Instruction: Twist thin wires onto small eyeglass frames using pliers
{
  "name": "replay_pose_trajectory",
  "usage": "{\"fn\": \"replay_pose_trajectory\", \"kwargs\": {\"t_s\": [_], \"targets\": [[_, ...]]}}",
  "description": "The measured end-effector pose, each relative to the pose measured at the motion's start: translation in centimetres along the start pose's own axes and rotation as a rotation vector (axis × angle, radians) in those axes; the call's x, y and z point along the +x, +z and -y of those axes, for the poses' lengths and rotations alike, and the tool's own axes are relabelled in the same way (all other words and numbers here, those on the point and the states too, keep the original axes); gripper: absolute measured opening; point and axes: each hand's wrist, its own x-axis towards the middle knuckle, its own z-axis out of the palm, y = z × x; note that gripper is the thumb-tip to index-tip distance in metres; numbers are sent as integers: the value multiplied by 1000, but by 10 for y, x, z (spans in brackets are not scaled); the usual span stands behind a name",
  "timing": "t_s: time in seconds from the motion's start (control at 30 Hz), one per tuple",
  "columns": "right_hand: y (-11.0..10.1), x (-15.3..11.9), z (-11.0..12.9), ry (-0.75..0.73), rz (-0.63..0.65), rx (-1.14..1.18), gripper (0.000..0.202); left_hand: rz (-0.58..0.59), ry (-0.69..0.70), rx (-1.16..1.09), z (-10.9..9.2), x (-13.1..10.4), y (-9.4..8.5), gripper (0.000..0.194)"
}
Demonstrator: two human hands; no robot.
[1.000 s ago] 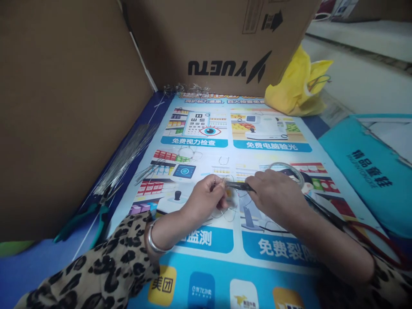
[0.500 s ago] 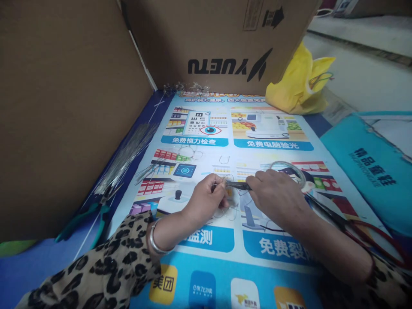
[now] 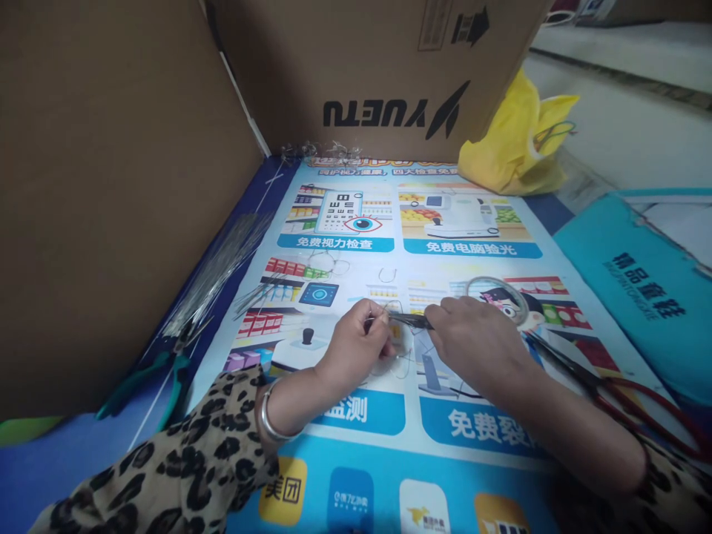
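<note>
My left hand [image 3: 359, 337] is closed in a pinch on a thin bent wire [image 3: 396, 304], over the middle of the printed poster [image 3: 339, 452]. Wrapped round the handles of a pair of pliers [image 3: 409, 320] is my right hand [image 3: 472, 334]; its palm hides most of the tool. The dark plier jaws point left and meet the wire at my left fingertips. Thin wire loops hang just below the jaws, though their full shape is hard to make out. A small bent wire [image 3: 388, 275] lies on the poster beyond my hands.
A bundle of straight wires [image 3: 208, 274] and green-handled pliers [image 3: 176, 363] lie left. A coil of wire [image 3: 520, 297] and red-handled scissors [image 3: 606, 386] are right. Cardboard [image 3: 389, 59] stands behind, with wire pieces [image 3: 339, 152] before it. A yellow bag [image 3: 500, 148] and a teal bag [image 3: 639, 289] are right.
My hands stay almost in place, with the pliers still at the wire. The wire loops below the jaws have shifted slightly.
</note>
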Motion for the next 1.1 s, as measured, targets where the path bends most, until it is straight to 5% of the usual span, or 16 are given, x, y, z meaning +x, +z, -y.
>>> {"fn": "replay_pose_trajectory", "kwargs": {"t_s": [0.57,1.1], "targets": [[5,3,-5,0,6,97,20,79,-10,-18,0,2,-4,11],[7,6,-17,60,3,218,24,152,-128,-257,-6,5,-9,21]]}}
